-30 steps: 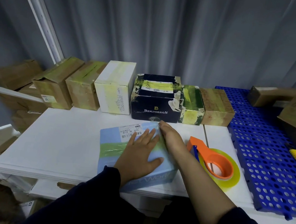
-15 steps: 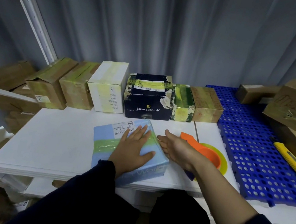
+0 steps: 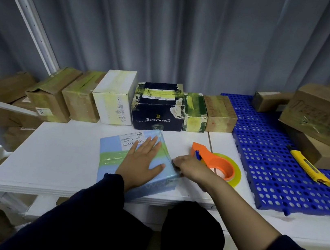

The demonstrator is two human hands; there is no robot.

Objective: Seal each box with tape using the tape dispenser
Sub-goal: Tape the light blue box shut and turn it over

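Our left hand (image 3: pixel 143 160) lies flat, fingers spread, on the blue box (image 3: pixel 110 144) at the table's (image 3: pixel 59 152) front; our right hand (image 3: pixel 188 169) curls against its right edge, grip unclear, beside the tape dispenser (image 3: pixel 218 165).

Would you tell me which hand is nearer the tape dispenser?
Right. The right hand is just beside the tape dispenser, at the edge of the blue box; the left hand lies flat atop it.
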